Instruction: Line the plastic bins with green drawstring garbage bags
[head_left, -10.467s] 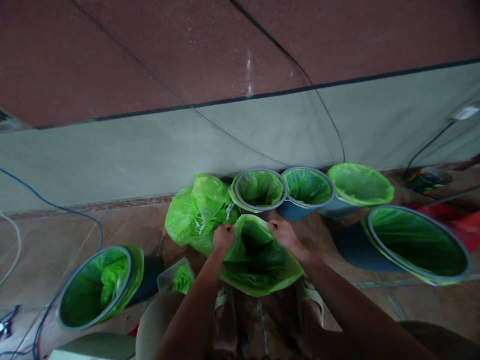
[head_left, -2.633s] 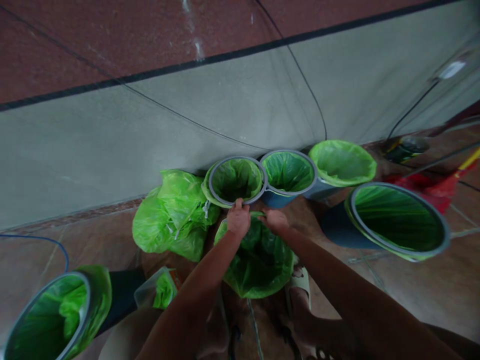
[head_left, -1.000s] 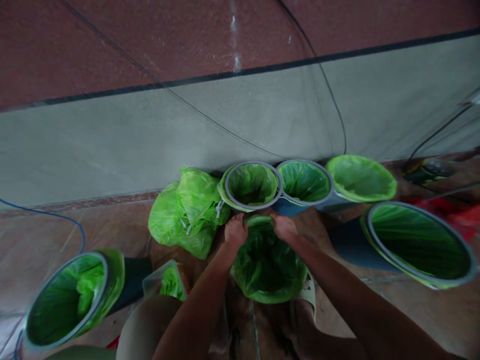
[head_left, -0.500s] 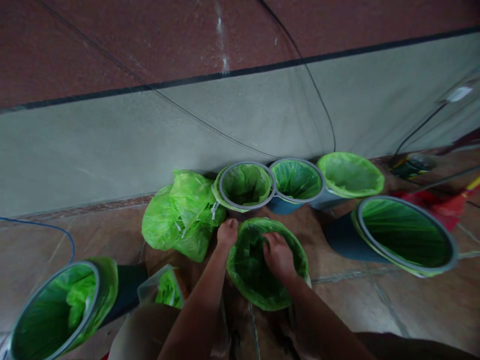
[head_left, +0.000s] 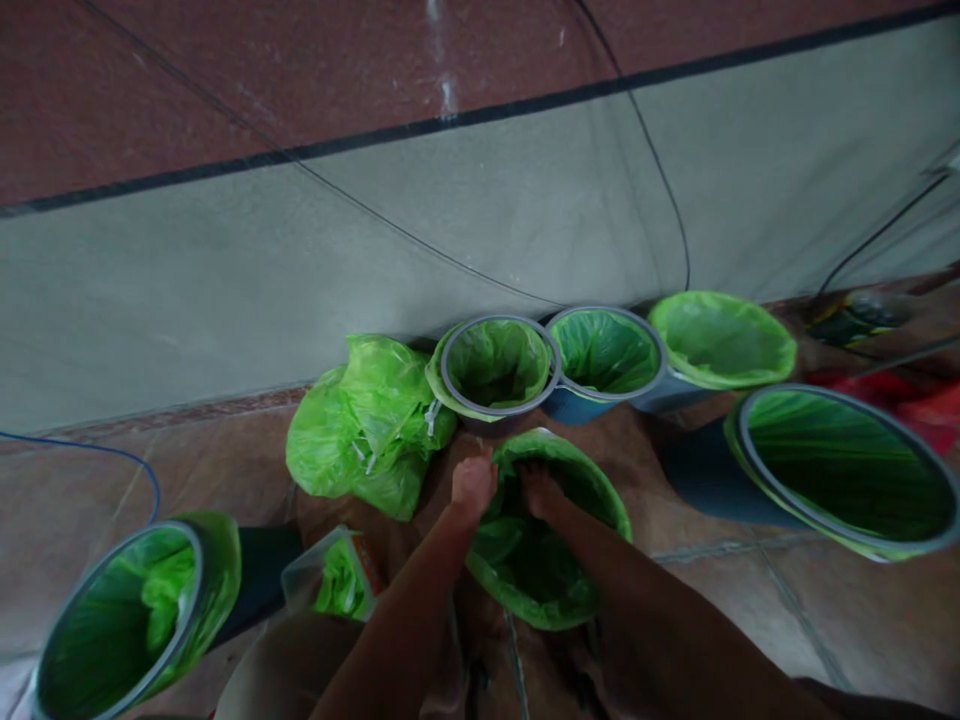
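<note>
A bin lined with a green plastic bag (head_left: 551,605) stands on the floor between my legs, the liner folded over its rim. My left hand (head_left: 474,485) is closed on the liner's edge at the left of the rim. Down inside the bin, my right hand (head_left: 541,492) lies against the liner near the far wall. Its fingers are in shadow but look stretched out, with nothing visible in them. Loose folds of liner show inside the bin.
Knotted green bags (head_left: 360,430) lie left of a lined bin with a grey ring (head_left: 501,365). More lined bins stand right, including a ringed bin (head_left: 600,350) and a large tilted bin (head_left: 847,470). A clear box (head_left: 304,585) and another tilted bin (head_left: 120,620) are at left.
My right hand has moved deeper into the bin, toward its far wall. My left hand stays at the rim. The view has shifted slightly.
</note>
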